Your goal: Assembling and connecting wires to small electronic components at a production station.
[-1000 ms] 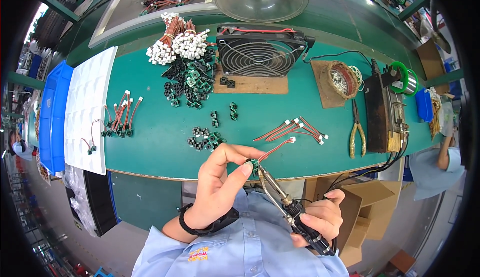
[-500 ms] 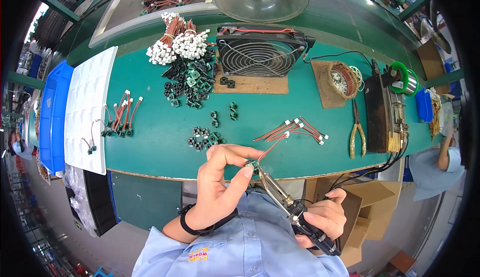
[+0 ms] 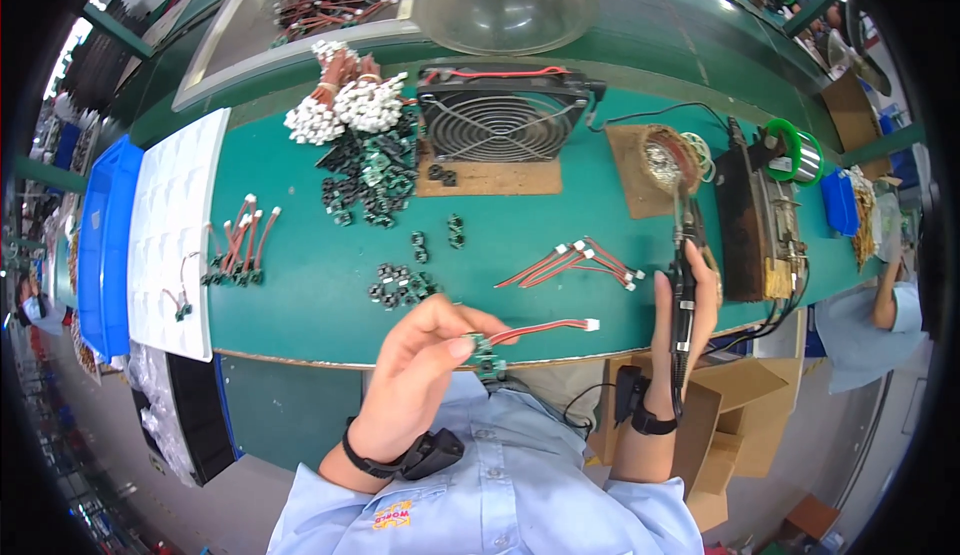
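My left hand [image 3: 412, 367] pinches a small green circuit board [image 3: 488, 357] just above the table's front edge. From the board a red-and-dark wire lead [image 3: 545, 328] runs to the right, ending in a white plug. My right hand [image 3: 706, 295] is closed round a soldering iron [image 3: 683, 305], held nearly upright. Its tip is at the near side of a round cup [image 3: 688, 167] with silvery bits inside; whether they touch, I cannot tell. Several loose wire leads [image 3: 570, 263] lie between the hands, farther back. Small black-and-green boards [image 3: 395, 287] are grouped beyond my left hand.
A black fan [image 3: 503, 120] stands at the back on brown board. Left of it are piled parts and bundled white plugs [image 3: 370, 103]. A white tray [image 3: 170, 245] and blue bin [image 3: 105, 245] are at the left. A soldering station [image 3: 750, 225] and solder spool [image 3: 797, 153] stand right.
My right hand has carried the soldering iron away from the board, rightward and up to the round cup. My left hand has shifted slightly left, still gripping the board; its lead now points right.
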{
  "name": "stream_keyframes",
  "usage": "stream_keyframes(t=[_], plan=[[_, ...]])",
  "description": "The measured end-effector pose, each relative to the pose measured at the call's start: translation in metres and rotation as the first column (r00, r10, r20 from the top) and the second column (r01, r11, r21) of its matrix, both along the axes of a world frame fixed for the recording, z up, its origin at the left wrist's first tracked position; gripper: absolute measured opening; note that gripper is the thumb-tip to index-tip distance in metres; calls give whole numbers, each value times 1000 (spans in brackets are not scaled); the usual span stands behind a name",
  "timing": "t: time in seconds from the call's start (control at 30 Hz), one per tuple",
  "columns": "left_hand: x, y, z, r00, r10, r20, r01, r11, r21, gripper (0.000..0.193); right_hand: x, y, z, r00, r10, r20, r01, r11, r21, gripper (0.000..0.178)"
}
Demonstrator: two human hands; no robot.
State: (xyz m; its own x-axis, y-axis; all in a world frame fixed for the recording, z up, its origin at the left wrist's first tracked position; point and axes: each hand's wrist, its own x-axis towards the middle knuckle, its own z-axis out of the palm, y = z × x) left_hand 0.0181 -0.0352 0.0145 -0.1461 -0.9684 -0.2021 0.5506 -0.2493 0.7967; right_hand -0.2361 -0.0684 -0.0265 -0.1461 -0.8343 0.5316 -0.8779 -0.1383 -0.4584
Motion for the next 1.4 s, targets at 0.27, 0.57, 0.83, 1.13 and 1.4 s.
stream_keyframes(t=[0.27,0.57,0.83,1.13,1.4], plan=[[-7,9,-14,958,-86,274,108,992,-65,6,24,3,-7,785,188,590,-241,970,12,28],[-6,10,-27,950,-130,284,151,987,-54,5,36,-24,-2,891,424,-160,-421,905,52,31],[-13,-2,-29,586,-125,801,228,974,-15,16,42,-1,-5,864,351,362,-388,921,34,34],[-29,-3,-5,414,277,867,176,910,-375,18,53,28,15,648,506,569,-575,815,-69,40],[-25,7,-8,490,178,854,460,779,-426,17,46,47,19,646,612,457,-689,725,3,42]])
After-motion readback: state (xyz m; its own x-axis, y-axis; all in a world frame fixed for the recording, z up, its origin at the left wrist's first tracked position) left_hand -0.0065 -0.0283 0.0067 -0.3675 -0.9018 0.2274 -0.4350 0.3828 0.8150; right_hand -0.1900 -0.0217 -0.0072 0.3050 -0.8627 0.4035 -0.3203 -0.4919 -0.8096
